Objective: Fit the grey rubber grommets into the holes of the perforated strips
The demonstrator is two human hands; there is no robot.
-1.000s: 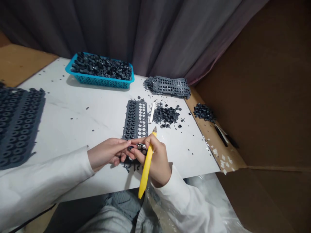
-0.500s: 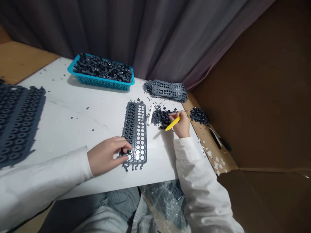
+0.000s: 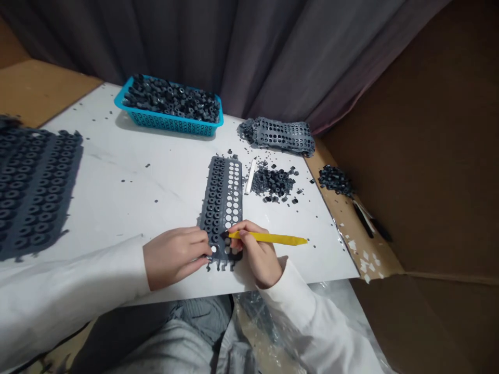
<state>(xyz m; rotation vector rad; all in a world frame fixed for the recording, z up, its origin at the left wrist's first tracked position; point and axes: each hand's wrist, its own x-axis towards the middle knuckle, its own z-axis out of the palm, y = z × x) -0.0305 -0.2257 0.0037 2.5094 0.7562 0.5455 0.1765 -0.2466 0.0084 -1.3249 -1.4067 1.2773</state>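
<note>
A dark grey moulded sheet [image 3: 225, 195] lies lengthwise before me, with raised black rings along its left side and white round spots along its right. At its near left edge, my left hand [image 3: 177, 254] has its fingers pressed together beside a white spot; whatever lies between the fingertips is hidden. My right hand [image 3: 255, 254] grips a yellow pen-like tool [image 3: 276, 238] with a dark tip. That tip points left, over the near part of the sheet, close to the left fingers. Some near spots are covered by the right fingers.
A blue basket [image 3: 171, 122] of small black rings stands at the back. Right of the sheet are a white stick [image 3: 250, 176], a pile of black bits [image 3: 275, 182] and stacked perforated strips [image 3: 283, 136]. Larger ringed sheets [image 3: 35, 192] lie left; black-handled scissors [image 3: 364, 221] lie far right.
My hands were together over the sheet; then my right hand reached to the black pile and came back with the yellow tool swung sideways. My left fingers, apart half a second ago, have closed.
</note>
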